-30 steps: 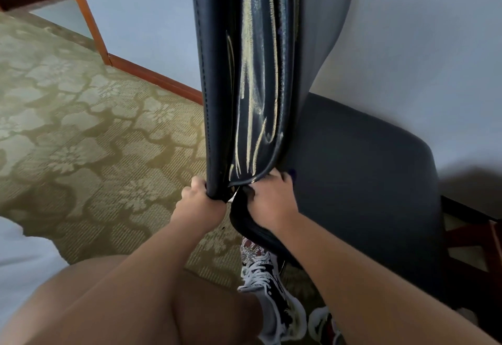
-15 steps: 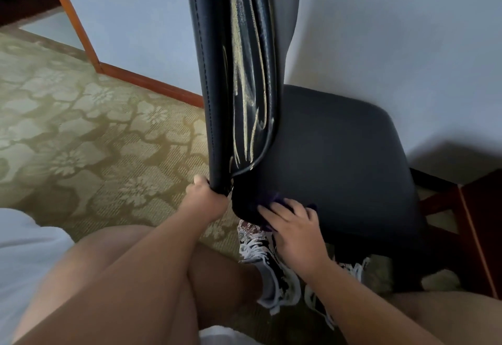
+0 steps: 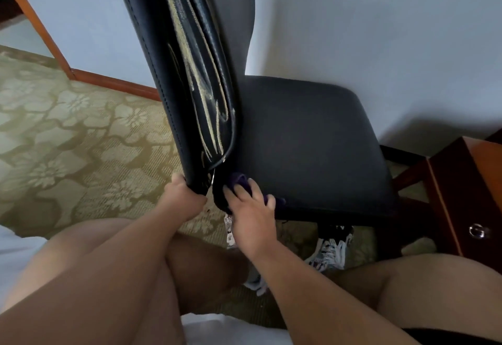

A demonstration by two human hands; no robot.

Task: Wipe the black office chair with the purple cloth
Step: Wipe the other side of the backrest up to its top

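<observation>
at the seat's near corner, my right hand (image 3: 252, 215) lies flat, fingers nearly straight, pressing the purple cloth (image 3: 241, 179) onto the black office chair (image 3: 312, 141); my left hand (image 3: 181, 199) clenches its back's lower edge.

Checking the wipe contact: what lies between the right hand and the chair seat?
The purple cloth lies under the right hand, on the seat near its edge; head view.

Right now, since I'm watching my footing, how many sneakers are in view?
2. One sneaker peeks out just left of the right hand, beneath the chair; the other sneaker lies under the seat's near edge, further right. Both are partly hidden.
</observation>
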